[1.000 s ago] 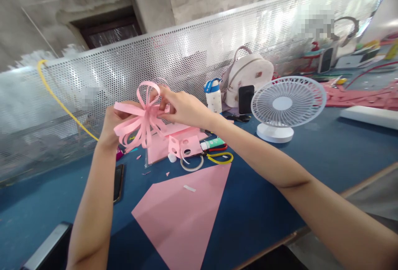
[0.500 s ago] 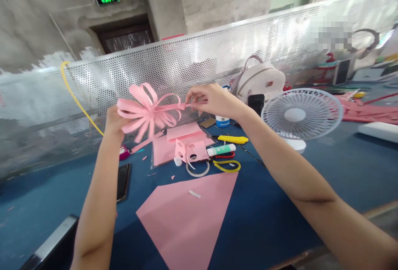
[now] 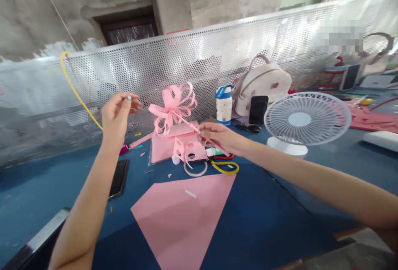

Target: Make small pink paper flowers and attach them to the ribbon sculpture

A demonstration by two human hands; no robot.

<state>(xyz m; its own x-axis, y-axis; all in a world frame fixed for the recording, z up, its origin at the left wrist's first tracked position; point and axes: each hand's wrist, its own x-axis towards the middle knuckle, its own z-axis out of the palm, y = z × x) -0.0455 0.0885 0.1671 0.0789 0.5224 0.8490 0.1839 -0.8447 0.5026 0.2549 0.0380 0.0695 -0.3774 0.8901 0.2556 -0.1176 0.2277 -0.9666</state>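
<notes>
Several things crowd the table (image 3: 267, 220) mid-frame: a roll of tape (image 3: 195, 174), yellow-handled scissors (image 3: 226, 172) and a glue stick (image 3: 211, 152). A large pink sheet (image 3: 183, 216) fills the bottom centre. Just right of centre stand a bottle (image 3: 224, 108), a bag (image 3: 267, 81) and a phone (image 3: 258, 109), with a fan (image 3: 299, 119) farther right. The pink paper flower (image 3: 171, 106) is held up near the centre, its stem (image 3: 186, 124) slanting down rightward across part of the glue stick. The right hand (image 3: 220, 136) reaches in from the right, fingers clamped on the stem. The left hand (image 3: 116, 112) is raised left of centre, apart from the flower, fingers loosely curled and apart.
</notes>
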